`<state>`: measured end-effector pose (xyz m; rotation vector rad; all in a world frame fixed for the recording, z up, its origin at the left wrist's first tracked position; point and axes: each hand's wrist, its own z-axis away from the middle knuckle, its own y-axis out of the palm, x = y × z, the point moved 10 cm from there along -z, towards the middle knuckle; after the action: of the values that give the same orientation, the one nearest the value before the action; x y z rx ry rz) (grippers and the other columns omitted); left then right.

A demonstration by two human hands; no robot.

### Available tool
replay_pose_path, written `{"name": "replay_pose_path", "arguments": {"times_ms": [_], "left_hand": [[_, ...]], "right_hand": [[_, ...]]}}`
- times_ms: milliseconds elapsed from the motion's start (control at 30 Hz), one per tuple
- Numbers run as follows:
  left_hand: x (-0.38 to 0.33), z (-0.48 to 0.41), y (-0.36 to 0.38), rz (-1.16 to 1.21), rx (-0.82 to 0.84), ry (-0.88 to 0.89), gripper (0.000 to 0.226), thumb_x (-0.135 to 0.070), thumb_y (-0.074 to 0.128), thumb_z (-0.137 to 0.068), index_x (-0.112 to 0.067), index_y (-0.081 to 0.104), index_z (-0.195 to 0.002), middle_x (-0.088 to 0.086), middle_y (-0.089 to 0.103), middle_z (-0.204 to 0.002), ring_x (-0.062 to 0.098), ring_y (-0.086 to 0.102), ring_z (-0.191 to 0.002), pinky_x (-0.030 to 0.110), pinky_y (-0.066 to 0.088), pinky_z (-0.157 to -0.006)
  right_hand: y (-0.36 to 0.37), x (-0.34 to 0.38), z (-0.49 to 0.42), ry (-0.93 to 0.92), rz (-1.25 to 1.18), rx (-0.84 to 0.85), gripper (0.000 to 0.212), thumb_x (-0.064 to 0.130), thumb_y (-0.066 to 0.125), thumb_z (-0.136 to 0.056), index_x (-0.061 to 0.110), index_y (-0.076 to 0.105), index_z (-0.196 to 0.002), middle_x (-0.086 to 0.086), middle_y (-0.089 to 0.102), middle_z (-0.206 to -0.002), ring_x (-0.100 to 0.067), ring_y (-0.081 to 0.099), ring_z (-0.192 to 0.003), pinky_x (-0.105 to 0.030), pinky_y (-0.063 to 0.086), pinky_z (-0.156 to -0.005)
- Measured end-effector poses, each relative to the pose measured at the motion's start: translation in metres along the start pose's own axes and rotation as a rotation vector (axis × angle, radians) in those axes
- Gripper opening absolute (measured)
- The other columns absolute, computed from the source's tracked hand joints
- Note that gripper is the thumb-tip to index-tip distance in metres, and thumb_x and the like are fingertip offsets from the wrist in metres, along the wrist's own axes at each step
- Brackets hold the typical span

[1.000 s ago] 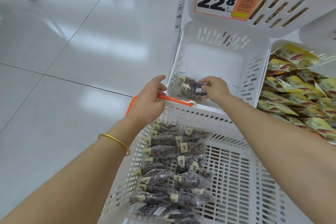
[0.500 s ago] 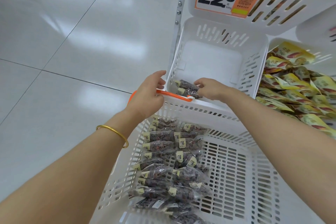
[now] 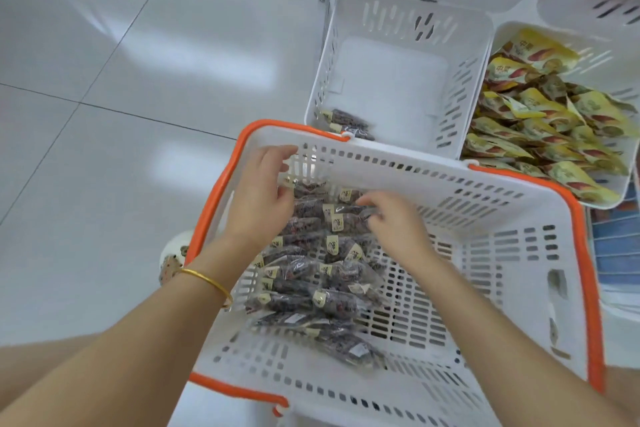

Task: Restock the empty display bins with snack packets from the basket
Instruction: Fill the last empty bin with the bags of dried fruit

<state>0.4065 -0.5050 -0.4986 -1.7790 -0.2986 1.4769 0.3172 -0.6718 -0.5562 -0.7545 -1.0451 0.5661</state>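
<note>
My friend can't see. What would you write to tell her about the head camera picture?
A left hand and a right hand reach into a white, orange-rimmed basket, onto a pile of dark packets. Beyond it, a white bin holds just a few packets at its front; the next bin is full of yellow packets.
</note>
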Motion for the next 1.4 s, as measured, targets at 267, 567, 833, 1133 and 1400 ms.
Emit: {"name": "replay_pose_path", "arguments": {"times_ms": [267, 567, 833, 1133, 1400], "left_hand": [[0.008, 0.02, 0.015, -0.026, 0.063, -0.004, 0.052, 0.006, 0.046, -0.083, -0.017, 0.048, -0.13, -0.002, 0.048, -0.122, 0.004, 0.047, -0.106, 0.009, 0.032, -0.091], [0.013, 0.018, 0.028, 0.013, 0.087, -0.03, 0.051, 0.007, 0.043, -0.082, -0.016, 0.05, -0.127, -0.009, 0.043, -0.114, 0.007, 0.05, -0.102, 0.029, 0.044, -0.095], [0.009, 0.015, 0.028, 0.062, 0.119, -0.073, 0.046, 0.007, 0.042, -0.087, -0.013, 0.051, -0.128, -0.002, 0.047, -0.12, 0.009, 0.05, -0.102, 0.023, 0.043, -0.093], [-0.07, 0.017, 0.04, 0.174, 0.515, -0.078, 0.05, -0.026, 0.066, -0.086, -0.019, 0.046, -0.131, -0.003, 0.053, -0.131, 0.014, 0.053, -0.116, 0.038, 0.044, -0.101], [-0.117, 0.023, -0.005, 0.375, 0.607, -0.137, 0.02, -0.016, 0.058, -0.091, -0.024, 0.058, -0.11, -0.001, 0.067, -0.107, 0.013, 0.063, -0.093, 0.033, 0.047, -0.087]], "right_hand": [[0.064, -0.011, -0.041, -0.177, 0.421, 0.04, 0.058, -0.002, 0.055, -0.085, 0.018, 0.041, -0.138, -0.015, 0.033, -0.146, -0.034, 0.031, -0.133, -0.048, 0.036, -0.106], [0.078, 0.007, -0.064, -0.147, 0.726, 0.147, 0.034, 0.013, 0.062, -0.086, 0.009, 0.06, -0.119, -0.012, 0.045, -0.13, -0.031, 0.039, -0.122, -0.041, 0.046, -0.094], [0.048, 0.021, -0.037, -0.365, 0.695, 0.021, 0.015, 0.001, 0.076, -0.069, 0.009, 0.069, -0.08, -0.004, 0.066, -0.084, -0.026, 0.056, -0.085, -0.033, 0.047, -0.066], [-0.12, 0.089, 0.016, -0.405, 0.227, 0.126, 0.01, 0.016, 0.065, -0.086, 0.011, 0.071, -0.092, 0.002, 0.065, -0.086, -0.008, 0.056, -0.083, -0.016, 0.037, -0.067], [-0.158, 0.077, 0.054, -0.222, -0.235, 0.229, 0.027, 0.002, 0.054, -0.093, 0.019, 0.063, -0.111, 0.006, 0.06, -0.109, -0.009, 0.059, -0.083, -0.006, 0.043, -0.063]]}}
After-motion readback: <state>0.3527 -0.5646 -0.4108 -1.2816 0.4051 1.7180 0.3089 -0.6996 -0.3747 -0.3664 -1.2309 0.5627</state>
